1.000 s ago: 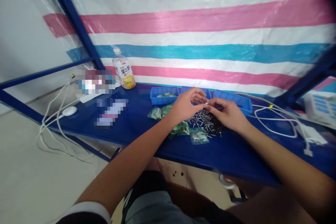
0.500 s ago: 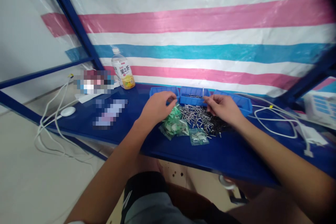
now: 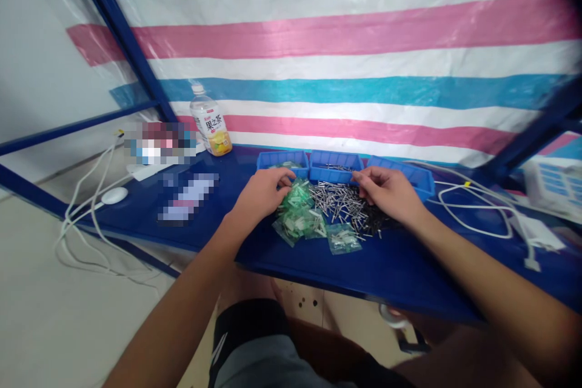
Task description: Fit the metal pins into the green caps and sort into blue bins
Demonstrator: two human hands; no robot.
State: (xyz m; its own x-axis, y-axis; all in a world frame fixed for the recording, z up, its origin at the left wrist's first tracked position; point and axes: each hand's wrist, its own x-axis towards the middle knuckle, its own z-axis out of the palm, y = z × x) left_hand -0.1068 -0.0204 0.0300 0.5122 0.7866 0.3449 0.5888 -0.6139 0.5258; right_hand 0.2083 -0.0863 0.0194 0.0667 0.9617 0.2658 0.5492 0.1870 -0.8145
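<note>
Most pins (image 3: 345, 203) lie unsorted (few in the trays (image 3: 335, 165)); our left hand (image 3: 261, 194) pinches green pieces (image 3: 297, 215), right hand (image 3: 388, 194) curled, contents unclear.

Three blue trays (image 3: 282, 162) stand in a row on the bench. One drink bottle (image 3: 210, 123). Two hands in view: left hand (image 3: 260, 195), right hand (image 3: 389, 193). One loose heap of metal pins (image 3: 340, 201), too many to count. Several small green bags (image 3: 300, 219), exact number unclear.

Bright, even light; soft glare on the striped tarp (image 3: 345, 36) toward twelve o'clock; corners bend, darken and blur; blurred patches toward nine o'clock.
</note>
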